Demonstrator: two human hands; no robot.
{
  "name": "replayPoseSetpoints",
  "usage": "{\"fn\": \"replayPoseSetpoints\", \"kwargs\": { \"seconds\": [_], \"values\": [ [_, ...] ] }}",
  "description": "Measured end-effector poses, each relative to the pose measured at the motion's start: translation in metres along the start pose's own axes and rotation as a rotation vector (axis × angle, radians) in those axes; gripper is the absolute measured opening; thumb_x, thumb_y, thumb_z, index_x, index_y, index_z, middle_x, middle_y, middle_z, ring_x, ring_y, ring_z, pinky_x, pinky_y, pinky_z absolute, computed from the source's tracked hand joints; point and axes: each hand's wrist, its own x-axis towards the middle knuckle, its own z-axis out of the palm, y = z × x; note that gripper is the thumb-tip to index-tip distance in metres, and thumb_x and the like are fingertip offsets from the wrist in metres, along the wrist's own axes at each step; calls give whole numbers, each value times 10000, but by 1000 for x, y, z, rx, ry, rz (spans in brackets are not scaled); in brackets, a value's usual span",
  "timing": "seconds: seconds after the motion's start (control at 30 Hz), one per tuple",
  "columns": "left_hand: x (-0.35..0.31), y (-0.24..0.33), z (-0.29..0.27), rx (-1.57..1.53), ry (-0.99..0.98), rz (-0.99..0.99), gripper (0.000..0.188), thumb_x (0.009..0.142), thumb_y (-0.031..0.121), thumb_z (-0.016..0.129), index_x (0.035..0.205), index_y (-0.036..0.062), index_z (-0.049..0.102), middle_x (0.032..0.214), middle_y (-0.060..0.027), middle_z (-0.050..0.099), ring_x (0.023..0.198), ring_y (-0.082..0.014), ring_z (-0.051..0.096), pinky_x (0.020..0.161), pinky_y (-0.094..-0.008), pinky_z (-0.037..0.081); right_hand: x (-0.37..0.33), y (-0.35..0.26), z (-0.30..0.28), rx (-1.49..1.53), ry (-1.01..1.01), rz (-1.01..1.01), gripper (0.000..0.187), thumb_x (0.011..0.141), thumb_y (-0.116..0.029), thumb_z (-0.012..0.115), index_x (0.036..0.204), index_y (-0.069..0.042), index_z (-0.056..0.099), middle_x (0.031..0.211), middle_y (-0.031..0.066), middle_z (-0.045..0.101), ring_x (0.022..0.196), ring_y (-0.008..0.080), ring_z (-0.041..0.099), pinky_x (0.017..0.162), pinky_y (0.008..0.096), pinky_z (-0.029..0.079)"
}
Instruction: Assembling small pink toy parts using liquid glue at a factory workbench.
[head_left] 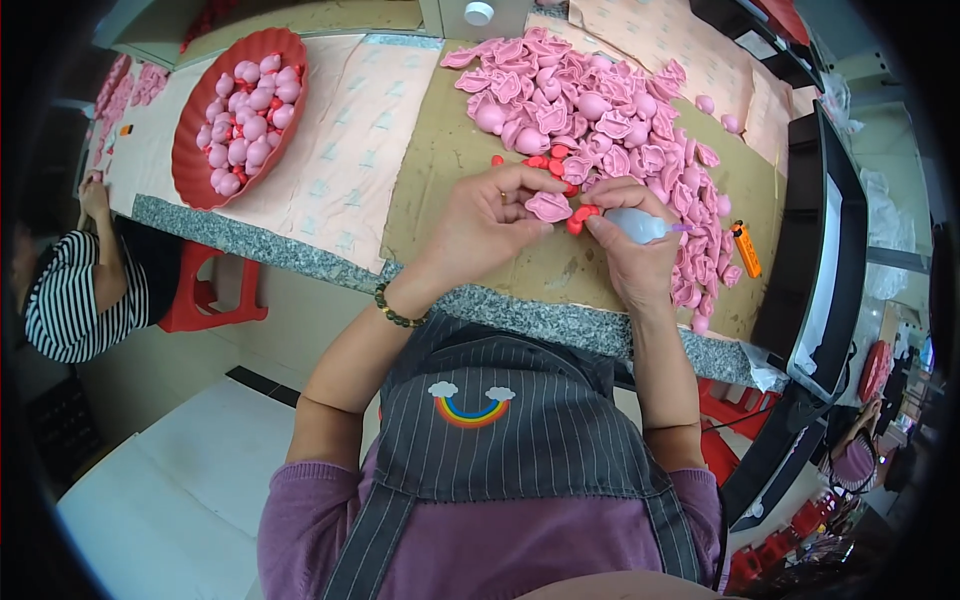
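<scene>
My left hand (495, 215) pinches a small pink moulded piece (548, 207) with a ruffled, lip-like shape. Close beside it, my right hand (640, 255) grips a small glossy red piece (580, 220) between thumb and fingertips. A translucent squeeze bottle (638, 224) with a purple tip is also tucked in my right hand. The pink and red pieces are almost touching; whether they are in contact I cannot tell. Several loose red pieces (557, 153) lie just beyond my fingers, against a large heap of pink moulded pieces (590, 105).
A red scalloped basin (187, 165) of round pink pieces with red parts stands at left on pale paper. Brown board (425, 180) covers the work spot. An orange cutter (746, 249) and a black tray (825, 240) are at right. A striped-sleeved person (80, 290) sits far left.
</scene>
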Motion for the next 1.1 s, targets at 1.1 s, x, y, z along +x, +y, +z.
{"fn": "replayPoseSetpoints", "kwargs": {
  "seconds": [1.1],
  "values": [
    [4, -10, 4, 29, 9, 20, 168, 823, 0, 583, 991, -13, 585, 824, -45, 625, 693, -53, 561, 608, -176, 464, -7, -13, 18, -337, 39, -71, 225, 672, 106, 655, 876, 22, 612, 895, 97, 576, 822, 141, 560, 708, 244, 462]
  ]
}}
